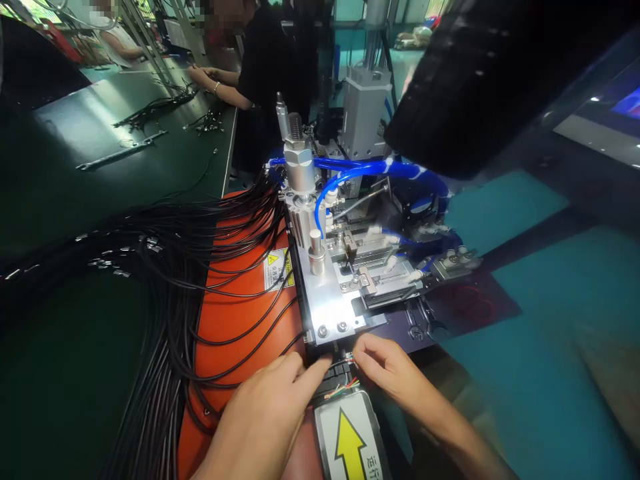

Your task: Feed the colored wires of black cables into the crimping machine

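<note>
My left hand [260, 417] and my right hand [390, 377] meet at the front edge of a pneumatic cable-crimping machine with an aluminium plate [327, 293]. The left fingers pinch a black cable [327, 363] near a black slotted holder [330, 380]. My right fingertips close on thin coloured wires [350, 358] at the cable's stripped end. A bundle of black cables [175, 267] with metal terminals fans out to the left across an orange mat [225, 333]. A yellow arrow label [350, 443] lies just below my hands.
Blue pneumatic tubing [370, 167] and a cylinder block [363, 113] rise behind the plate. A blurred black object [480, 87] fills the upper right. At the far left, a co-worker's hands [205, 77] work beside loose cables [155, 107] and a wrench [123, 152] on a green bench.
</note>
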A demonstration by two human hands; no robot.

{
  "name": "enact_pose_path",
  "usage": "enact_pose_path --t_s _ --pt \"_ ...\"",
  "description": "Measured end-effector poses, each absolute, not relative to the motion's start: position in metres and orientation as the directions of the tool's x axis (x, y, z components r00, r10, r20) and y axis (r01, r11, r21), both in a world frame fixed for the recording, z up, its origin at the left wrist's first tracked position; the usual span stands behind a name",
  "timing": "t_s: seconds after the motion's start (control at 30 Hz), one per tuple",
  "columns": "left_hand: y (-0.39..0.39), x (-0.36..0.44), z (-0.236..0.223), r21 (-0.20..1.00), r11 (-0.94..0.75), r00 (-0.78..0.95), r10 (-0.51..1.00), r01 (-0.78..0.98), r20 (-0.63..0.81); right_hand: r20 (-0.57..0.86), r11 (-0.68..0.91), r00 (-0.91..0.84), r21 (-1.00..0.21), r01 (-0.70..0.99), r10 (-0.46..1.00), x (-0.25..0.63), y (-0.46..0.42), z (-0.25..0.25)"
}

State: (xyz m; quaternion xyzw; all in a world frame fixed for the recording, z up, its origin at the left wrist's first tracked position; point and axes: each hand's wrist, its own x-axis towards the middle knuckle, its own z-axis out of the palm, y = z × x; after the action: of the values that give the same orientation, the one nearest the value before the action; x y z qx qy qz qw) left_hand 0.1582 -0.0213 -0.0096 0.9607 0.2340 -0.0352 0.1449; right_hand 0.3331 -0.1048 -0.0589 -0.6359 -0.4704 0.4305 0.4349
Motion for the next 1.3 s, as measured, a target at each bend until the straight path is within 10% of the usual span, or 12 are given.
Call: enact_pose_path --t_s 0.13,0.4,1.0,1.3 --pt "-0.021 0.147 -0.006 0.548 -0.585 0.779 0.586 0.598 -0.223 -0.238 -0.244 0.186 -0.970 0.011 0.953 0.330 -0.109 -0.062" --pt "-0.016 0.153 -0.007 0.735 -0.334 0.697 0.670 0.590 -0.256 -0.238 -0.221 0.207 -0.970 -0.102 0.949 0.327 -0.110 -0.067" --pt "-0.009 0.151 -0.010 0.735 -0.526 0.853 0.503 0.429 -0.138 -0.253 -0.188 0.208 -0.940 -0.286 0.945 0.323 -0.107 -0.079" --pt "-0.012 0.149 -0.009 0.469 -0.801 0.903 0.429 0.372 0.017 -0.238 -0.211 0.221 -0.968 -0.135 0.946 0.326 -0.105 -0.060"
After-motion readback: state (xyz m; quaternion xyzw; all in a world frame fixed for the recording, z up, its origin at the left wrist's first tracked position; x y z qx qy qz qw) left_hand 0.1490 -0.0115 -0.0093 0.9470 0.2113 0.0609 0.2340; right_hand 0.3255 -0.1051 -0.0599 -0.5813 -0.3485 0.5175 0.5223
